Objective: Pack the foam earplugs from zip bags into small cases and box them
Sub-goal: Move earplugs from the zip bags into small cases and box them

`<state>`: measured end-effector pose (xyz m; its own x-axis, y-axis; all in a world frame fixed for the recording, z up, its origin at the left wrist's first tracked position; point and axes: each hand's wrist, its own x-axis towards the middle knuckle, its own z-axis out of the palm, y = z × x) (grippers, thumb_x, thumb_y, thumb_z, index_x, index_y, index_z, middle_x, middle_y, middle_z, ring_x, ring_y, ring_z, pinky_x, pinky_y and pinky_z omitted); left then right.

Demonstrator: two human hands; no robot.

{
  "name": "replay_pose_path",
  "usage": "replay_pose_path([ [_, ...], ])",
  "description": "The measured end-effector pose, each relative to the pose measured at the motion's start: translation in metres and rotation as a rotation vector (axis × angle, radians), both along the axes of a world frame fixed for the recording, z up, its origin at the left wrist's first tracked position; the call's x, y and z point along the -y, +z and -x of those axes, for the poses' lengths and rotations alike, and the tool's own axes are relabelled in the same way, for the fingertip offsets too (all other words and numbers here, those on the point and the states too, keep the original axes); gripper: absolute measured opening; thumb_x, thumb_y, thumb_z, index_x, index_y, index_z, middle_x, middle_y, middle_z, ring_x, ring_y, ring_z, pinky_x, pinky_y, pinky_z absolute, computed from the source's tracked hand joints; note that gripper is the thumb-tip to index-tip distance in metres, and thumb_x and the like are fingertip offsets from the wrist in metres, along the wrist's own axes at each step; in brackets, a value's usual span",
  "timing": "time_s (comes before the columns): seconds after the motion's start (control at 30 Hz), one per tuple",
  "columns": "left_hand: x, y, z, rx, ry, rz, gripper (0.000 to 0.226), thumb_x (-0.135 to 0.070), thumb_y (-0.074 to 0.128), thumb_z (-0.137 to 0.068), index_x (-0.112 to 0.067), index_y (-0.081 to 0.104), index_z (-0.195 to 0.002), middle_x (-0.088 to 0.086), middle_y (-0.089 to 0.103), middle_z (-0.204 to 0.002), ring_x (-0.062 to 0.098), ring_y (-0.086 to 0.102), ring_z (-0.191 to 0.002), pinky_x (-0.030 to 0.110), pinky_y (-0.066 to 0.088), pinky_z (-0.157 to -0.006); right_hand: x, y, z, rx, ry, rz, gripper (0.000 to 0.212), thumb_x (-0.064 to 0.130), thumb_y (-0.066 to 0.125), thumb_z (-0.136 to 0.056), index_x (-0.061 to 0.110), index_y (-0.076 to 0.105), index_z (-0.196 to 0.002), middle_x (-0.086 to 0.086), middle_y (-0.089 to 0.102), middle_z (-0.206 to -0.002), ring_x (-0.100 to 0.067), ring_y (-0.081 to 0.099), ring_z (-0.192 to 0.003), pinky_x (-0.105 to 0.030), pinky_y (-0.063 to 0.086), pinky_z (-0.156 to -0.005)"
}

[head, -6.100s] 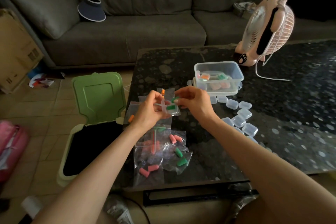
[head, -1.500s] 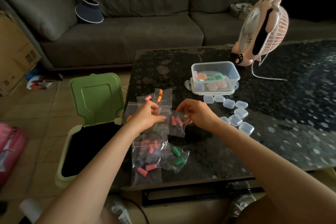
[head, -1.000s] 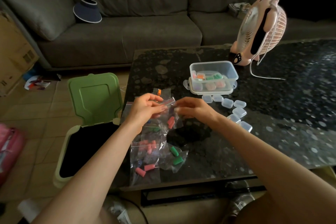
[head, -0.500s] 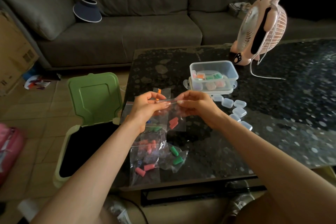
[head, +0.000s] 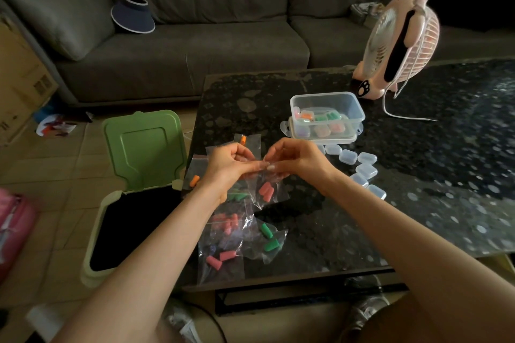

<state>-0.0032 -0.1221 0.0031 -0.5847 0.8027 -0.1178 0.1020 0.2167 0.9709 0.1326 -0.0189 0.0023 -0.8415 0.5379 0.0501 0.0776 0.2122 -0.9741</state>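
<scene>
Over table (head: 418,175), near left edge: left hand (head: 228,164) and right hand (head: 295,160) both pinching top of zip bag (head: 274,195), lifted clear, pink earplugs (head: 265,191) sagging at bottom. Risk: seal pops suddenly, plugs spill, bounce into open bin (head: 145,147) alongside, or onto floor.

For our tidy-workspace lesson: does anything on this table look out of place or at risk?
The zip bags lie heaped and overlapping at the table's near-left edge, right beside the open green bin; the one holding an orange earplug could perhaps slip in.
</scene>
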Motion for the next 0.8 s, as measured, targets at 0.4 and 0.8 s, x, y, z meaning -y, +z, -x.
replay_pose_path([
  [0.4, 0.0079, 0.0018, 0.0065, 0.041, -0.103, -0.011, 0.018, 0.0, 0.067, -0.081, -0.011, 0.063, -0.094, 0.013, 0.07, -0.093, 0.017, 0.069, -0.083, 0.022, 0.057, -0.063, -0.0031, -0.0031, 0.0001, 0.069, -0.138, -0.135, 0.017, -0.005, 0.07, -0.078, 0.002, 0.062, -0.091, -0.008, 0.07, -0.078, -0.013, 0.069, -0.061, -0.022, 0.057, -0.059],
  [0.8, 0.0052, -0.0011, 0.0064, -0.108, -0.102, -0.015, 0.023, -0.006, 0.077, -0.072, -0.009, 0.062, -0.089, -0.001, 0.059, -0.066, 0.009, 0.06, -0.062, 0.018, 0.052, -0.056, -0.0052, -0.0054, 0.0016, 0.179, 0.038, -0.108, 0.012, 0.0, 0.07, -0.08, 0.01, 0.064, -0.083, -0.009, 0.067, -0.08, -0.016, 0.069, -0.069, -0.03, 0.059, -0.071],
])
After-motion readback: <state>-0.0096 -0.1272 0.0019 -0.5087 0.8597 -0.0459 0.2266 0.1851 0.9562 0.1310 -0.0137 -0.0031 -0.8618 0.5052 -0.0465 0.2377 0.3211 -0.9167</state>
